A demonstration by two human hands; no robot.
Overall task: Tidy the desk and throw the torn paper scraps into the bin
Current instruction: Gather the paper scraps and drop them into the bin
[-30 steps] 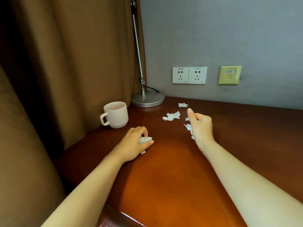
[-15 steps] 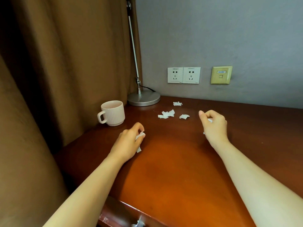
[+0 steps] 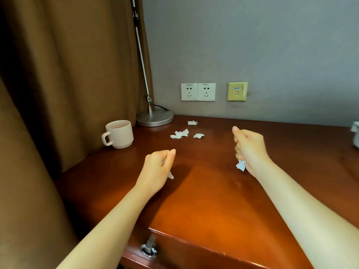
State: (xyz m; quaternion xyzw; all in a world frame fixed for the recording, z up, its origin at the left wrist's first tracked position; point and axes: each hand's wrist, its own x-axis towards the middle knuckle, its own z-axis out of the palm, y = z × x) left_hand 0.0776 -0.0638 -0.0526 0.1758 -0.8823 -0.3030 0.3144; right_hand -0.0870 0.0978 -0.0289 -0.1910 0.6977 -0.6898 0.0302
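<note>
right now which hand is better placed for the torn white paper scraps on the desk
Left, probably: the left hand is nearer the torn white paper scraps than the right hand; both grip paper.

Glossy wooden desk, torn paper scraps, matt ribbed ceramic mug, brushed-metal lamp base, cloth curtain.
</note>
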